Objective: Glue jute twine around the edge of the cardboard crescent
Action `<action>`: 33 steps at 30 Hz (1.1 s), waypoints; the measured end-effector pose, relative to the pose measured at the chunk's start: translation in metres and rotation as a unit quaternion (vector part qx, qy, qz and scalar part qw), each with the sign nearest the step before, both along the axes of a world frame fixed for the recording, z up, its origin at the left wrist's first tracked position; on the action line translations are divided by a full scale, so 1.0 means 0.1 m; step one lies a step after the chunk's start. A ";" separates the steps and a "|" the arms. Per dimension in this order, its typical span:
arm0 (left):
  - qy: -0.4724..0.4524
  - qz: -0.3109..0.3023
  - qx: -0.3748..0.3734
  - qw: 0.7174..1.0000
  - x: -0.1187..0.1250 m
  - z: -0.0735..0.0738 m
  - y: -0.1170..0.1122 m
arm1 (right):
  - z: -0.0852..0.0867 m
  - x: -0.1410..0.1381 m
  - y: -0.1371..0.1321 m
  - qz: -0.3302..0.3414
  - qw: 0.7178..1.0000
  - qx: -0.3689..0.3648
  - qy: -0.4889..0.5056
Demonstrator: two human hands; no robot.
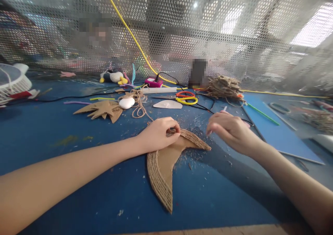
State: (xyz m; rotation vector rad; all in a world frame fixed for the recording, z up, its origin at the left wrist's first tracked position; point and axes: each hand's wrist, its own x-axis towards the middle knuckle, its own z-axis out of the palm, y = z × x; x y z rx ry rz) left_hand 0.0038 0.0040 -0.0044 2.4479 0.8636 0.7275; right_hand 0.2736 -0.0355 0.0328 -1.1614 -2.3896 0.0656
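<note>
On your left, a card star (105,109) lies flat on the blue table (125,197). Next to it is a loose heap of string (140,106), and one strand runs down toward your left hand (159,132). That hand lies over the top left bend of the card moon (165,160), so it is the nearer hand. Its thumb and first finger curl into a small ring with the tips close together. I cannot tell if they pinch the moon, the string or nothing.

The moon lies flat under that hand. Rows of rope go along its outer curve. Its long way goes from the low point near you up to the far point on the right. Its hollow side looks down and right.

Your right hand (232,131) is just past the right point, apart from the moon. It looks raised off the table, palm down, with bent fingers and the thumb aimed left. A pink thing (246,124) peeks out behind it. I cannot tell if you hold that.
</note>
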 end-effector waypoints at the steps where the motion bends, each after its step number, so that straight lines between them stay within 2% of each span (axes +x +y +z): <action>1: 0.001 0.000 0.001 1.000 0.00 0.01 0.00 | 0.03 0.08 0.03 -0.073 0.997 -0.002 -0.014; 3: 0.005 -0.002 0.001 1.000 0.00 0.02 -0.01 | 0.06 0.30 0.10 -0.230 0.969 0.034 -0.079; 5: 0.006 -0.004 0.000 1.000 0.00 0.03 -0.01 | 0.05 0.55 0.20 -0.322 0.937 0.029 -0.133; 6: 0.005 -0.004 -0.001 1.000 0.00 0.03 -0.01 | 0.03 0.68 0.25 -0.323 0.931 -0.024 -0.166; 8: 0.005 -0.004 0.000 1.000 0.00 0.03 -0.01 | -0.02 0.87 0.36 -0.271 0.922 -0.161 -0.224; 10: 0.006 -0.004 0.004 1.000 0.00 0.03 0.00 | -0.08 0.98 0.44 -0.235 0.928 -0.193 -0.216; 13: 0.004 -0.004 0.009 1.000 -0.01 0.02 0.00 | -0.09 1.01 0.49 -0.244 0.939 -0.175 -0.165; 17: 0.006 -0.006 0.008 1.000 -0.01 0.01 0.01 | -0.03 0.97 0.47 -0.285 0.935 -0.178 -0.111; 22: 0.008 -0.007 0.009 1.000 -0.01 0.01 0.01 | 0.00 0.86 0.42 -0.263 0.947 -0.186 0.008; 29: 0.008 -0.007 0.009 1.000 -0.01 0.02 0.01 | -0.07 0.70 0.41 -0.271 0.954 -0.118 -0.048; 33: 0.007 -0.008 0.006 1.000 -0.01 0.02 0.01 | -0.08 0.67 0.42 -0.259 0.958 -0.110 -0.061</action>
